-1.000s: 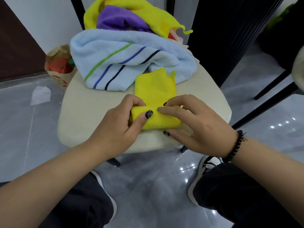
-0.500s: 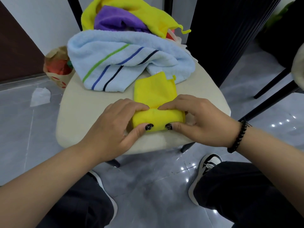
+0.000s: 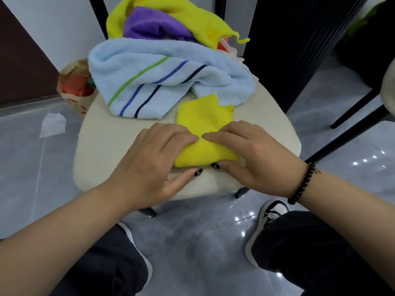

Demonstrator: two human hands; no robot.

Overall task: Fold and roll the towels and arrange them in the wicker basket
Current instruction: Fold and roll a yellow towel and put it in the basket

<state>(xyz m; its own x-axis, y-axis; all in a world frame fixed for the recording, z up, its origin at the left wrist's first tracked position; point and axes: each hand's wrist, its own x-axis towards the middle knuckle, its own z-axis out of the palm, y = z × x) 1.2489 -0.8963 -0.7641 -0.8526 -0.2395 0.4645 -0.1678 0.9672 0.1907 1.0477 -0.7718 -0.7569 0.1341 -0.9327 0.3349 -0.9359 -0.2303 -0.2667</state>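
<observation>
- Head view: the small yellow towel (image 3: 204,122) is lying on the cream chair seat (image 3: 111,135), partly rolled at its near end.
- The left hand (image 3: 149,165) is resting on the left side of the roll, fingers curled over the top, thumb tucked at the near edge.
- The right hand (image 3: 252,159) is holding the right side of the roll the same way, fingertips almost meeting the left ones.
- Just behind the yellow towel, a light blue striped towel (image 3: 162,82) is lying bunched up and touching its far edge.
- Behind the blue towel, a purple towel (image 3: 149,26) and a big yellow towel (image 3: 205,20) are sitting in a heap.
</observation>
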